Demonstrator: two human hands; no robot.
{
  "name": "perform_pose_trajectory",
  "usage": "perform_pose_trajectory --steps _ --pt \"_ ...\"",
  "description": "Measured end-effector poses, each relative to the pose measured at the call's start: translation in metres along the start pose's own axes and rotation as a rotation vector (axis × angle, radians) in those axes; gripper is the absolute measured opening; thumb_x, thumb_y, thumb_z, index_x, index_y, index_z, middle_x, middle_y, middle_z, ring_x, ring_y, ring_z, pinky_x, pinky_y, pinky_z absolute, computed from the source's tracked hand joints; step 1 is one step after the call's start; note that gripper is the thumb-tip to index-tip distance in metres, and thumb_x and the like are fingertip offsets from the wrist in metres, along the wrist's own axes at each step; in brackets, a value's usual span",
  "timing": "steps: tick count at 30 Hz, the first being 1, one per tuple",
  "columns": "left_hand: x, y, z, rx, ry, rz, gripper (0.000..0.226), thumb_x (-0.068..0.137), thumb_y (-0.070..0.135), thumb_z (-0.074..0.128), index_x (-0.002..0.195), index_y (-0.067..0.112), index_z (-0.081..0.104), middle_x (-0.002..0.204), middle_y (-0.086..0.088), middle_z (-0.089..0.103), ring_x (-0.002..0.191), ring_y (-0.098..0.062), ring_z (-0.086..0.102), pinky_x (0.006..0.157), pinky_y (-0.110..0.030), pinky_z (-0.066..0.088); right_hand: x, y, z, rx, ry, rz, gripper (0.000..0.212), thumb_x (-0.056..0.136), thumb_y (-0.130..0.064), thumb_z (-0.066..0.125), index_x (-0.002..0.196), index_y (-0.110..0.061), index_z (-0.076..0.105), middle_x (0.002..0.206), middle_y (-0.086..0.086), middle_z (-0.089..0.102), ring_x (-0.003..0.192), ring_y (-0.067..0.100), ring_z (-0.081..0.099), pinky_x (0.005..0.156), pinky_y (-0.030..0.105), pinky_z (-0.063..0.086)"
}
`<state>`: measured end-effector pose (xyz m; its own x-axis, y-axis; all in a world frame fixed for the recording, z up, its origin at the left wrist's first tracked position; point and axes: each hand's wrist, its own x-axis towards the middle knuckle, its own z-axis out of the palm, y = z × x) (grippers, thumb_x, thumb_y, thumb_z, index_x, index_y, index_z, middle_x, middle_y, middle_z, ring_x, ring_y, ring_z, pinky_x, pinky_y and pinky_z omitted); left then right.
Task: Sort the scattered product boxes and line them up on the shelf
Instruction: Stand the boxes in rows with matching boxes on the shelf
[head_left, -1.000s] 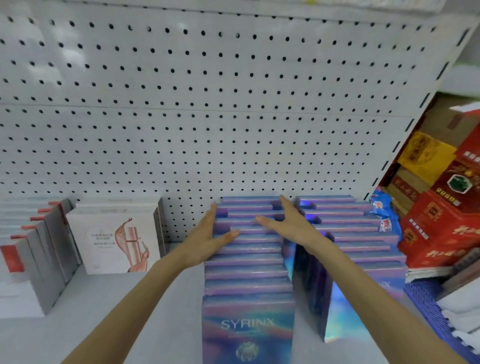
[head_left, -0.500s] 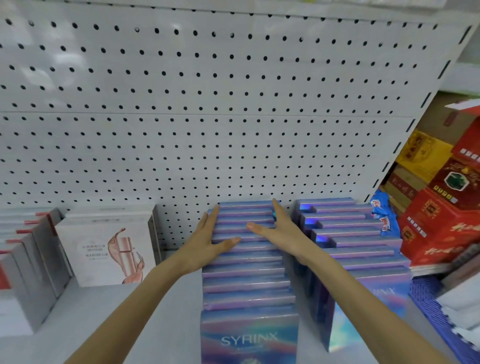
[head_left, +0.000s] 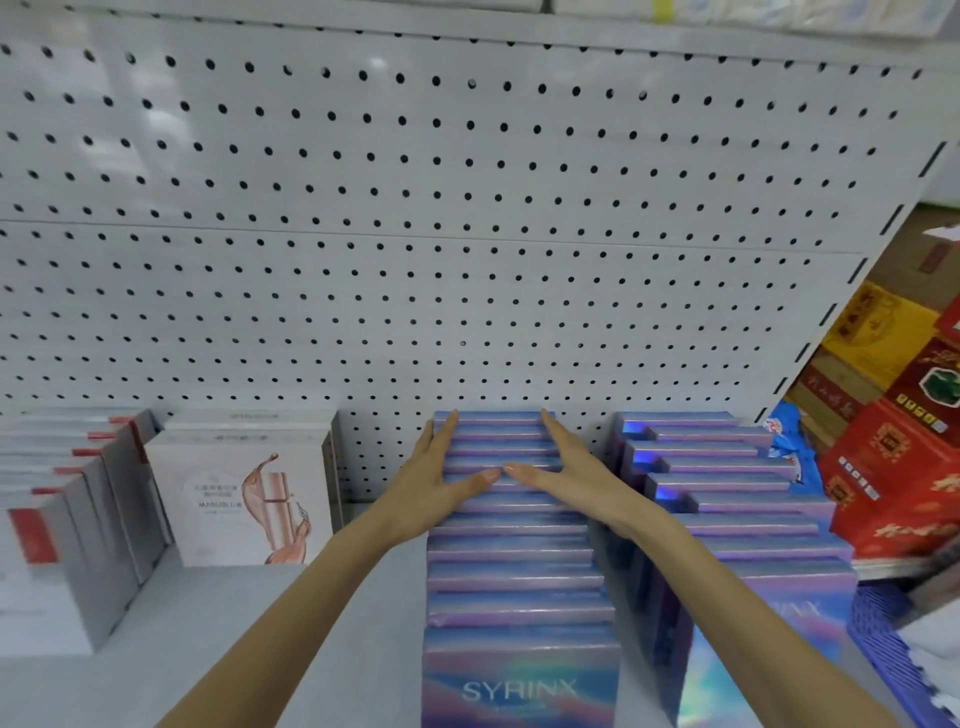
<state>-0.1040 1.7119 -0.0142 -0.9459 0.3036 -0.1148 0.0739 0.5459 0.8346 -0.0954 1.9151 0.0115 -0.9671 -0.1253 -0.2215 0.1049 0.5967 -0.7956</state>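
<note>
Right now your left hand (head_left: 434, 480) and your right hand (head_left: 569, 470) both lie flat on top of the middle row of purple boxes (head_left: 519, 571), toward its far end. The fingers are straight and close together, pointing away from you at the pegboard wall (head_left: 415, 234). Neither hand curls round or pinches anything. Your two thumbs (head_left: 480, 479) turn inward and their tips meet over the middle of the row. Your left fingers run along the row's left top edge, and your right fingers lie nearer its right side.

That row stands on the shelf (head_left: 260, 649) and runs from the front to the back wall. Its boxes are upright, packed face to face, and the front one reads "SYRINX".

Just to its right stands a second row of purple boxes (head_left: 737, 499), whose tops are staggered sideways and less even.

To the left, apart from the middle row with bare shelf between, white boxes (head_left: 244, 504) with a pink drawing stand against the wall. Farther left, grey boxes with red tabs (head_left: 62, 545) lean in a line.

Past the shelf's right end, red boxes (head_left: 898, 467) and a yellow box (head_left: 872, 332) are stacked. A blue packet (head_left: 789, 447) sits between them and the second row, and a blue crate (head_left: 883, 639) shows at the lower right.
</note>
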Motion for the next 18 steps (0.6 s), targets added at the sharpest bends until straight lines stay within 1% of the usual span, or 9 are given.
perform_pose_trajectory --steps 2,4,6,8,11,13,15,17,18 --pt "-0.003 0.002 0.001 -0.040 0.020 0.008 0.100 0.072 0.069 0.053 0.151 0.036 0.000 0.160 0.011 -0.001 0.147 -0.007 0.005 0.119 -0.035 0.014 -0.004 0.003 -0.002 0.083 0.001 0.020 0.098 0.082 -0.053 0.065 0.153 -0.030 0.002 0.157 -0.014 0.017 0.141 0.009 0.026 0.112 0.027 0.027" --pt "-0.008 0.001 0.001 -0.100 0.023 0.010 0.096 0.077 0.064 0.051 0.151 0.035 -0.002 0.157 0.017 0.009 0.144 -0.004 0.014 0.118 -0.031 0.017 -0.009 0.008 -0.002 0.169 -0.005 0.048 0.096 0.085 -0.050 0.064 0.153 -0.031 -0.001 0.150 -0.020 0.022 0.136 0.004 0.029 0.108 0.022 0.027" --pt "-0.015 -0.001 0.001 -0.193 -0.012 -0.011 0.087 0.083 0.058 0.049 0.148 0.042 -0.006 0.147 0.025 0.023 0.133 -0.003 0.033 0.112 -0.027 0.028 -0.011 0.014 -0.001 0.247 -0.029 0.076 0.090 0.087 -0.048 0.061 0.153 -0.033 0.001 0.147 -0.017 0.033 0.130 0.008 0.042 0.104 0.023 0.036" --pt "-0.019 -0.002 0.002 -0.296 -0.019 -0.044 0.078 0.088 0.052 0.048 0.145 0.049 -0.007 0.135 0.030 0.031 0.121 -0.004 0.043 0.109 -0.030 0.036 -0.011 0.016 0.002 0.340 -0.028 0.084 0.082 0.089 -0.043 0.060 0.152 -0.034 0.009 0.138 -0.013 0.046 0.115 0.008 0.054 0.093 0.022 0.046" --pt "-0.019 0.001 0.004 -0.376 -0.004 -0.072 0.074 0.095 0.043 0.046 0.146 0.045 -0.008 0.133 0.025 0.030 0.116 -0.006 0.044 0.105 -0.029 0.039 -0.009 0.015 0.008 0.434 0.033 0.114 0.082 0.088 -0.044 0.062 0.152 -0.038 0.012 0.145 -0.006 0.045 0.123 0.016 0.052 0.103 0.032 0.043" --pt "-0.019 0.001 0.004 -0.401 -0.013 -0.077 0.073 0.096 0.042 0.045 0.146 0.046 -0.008 0.136 0.019 0.033 0.117 -0.010 0.047 0.107 -0.034 0.040 -0.009 0.014 0.010 0.444 0.038 0.119 0.083 0.087 -0.046 0.062 0.151 -0.039 0.011 0.146 -0.006 0.044 0.125 0.017 0.050 0.106 0.035 0.041" --pt "-0.019 0.000 0.002 -0.414 -0.024 -0.086 0.072 0.096 0.042 0.045 0.145 0.049 -0.008 0.137 0.014 0.037 0.119 -0.014 0.051 0.106 -0.040 0.043 -0.010 0.013 0.011 0.432 0.023 0.116 0.080 0.090 -0.044 0.060 0.152 -0.039 0.009 0.144 -0.009 0.043 0.120 0.013 0.050 0.101 0.028 0.042" --pt "-0.020 -0.003 -0.002 -0.426 -0.020 -0.091 0.072 0.095 0.041 0.045 0.145 0.049 -0.007 0.137 0.011 0.040 0.119 -0.017 0.052 0.103 -0.041 0.045 -0.010 0.009 0.012 0.408 0.021 0.105 0.074 0.093 -0.042 0.055 0.151 -0.037 0.009 0.135 -0.015 0.043 0.111 0.007 0.048 0.091 0.021 0.038" --pt "-0.020 -0.004 -0.004 -0.431 -0.019 -0.095 0.073 0.095 0.041 0.045 0.145 0.049 -0.007 0.139 0.009 0.040 0.119 -0.017 0.052 0.103 -0.042 0.045 -0.010 0.006 0.014 0.398 0.022 0.105 0.073 0.094 -0.042 0.053 0.151 -0.037 0.008 0.134 -0.015 0.042 0.111 0.007 0.047 0.090 0.020 0.036"
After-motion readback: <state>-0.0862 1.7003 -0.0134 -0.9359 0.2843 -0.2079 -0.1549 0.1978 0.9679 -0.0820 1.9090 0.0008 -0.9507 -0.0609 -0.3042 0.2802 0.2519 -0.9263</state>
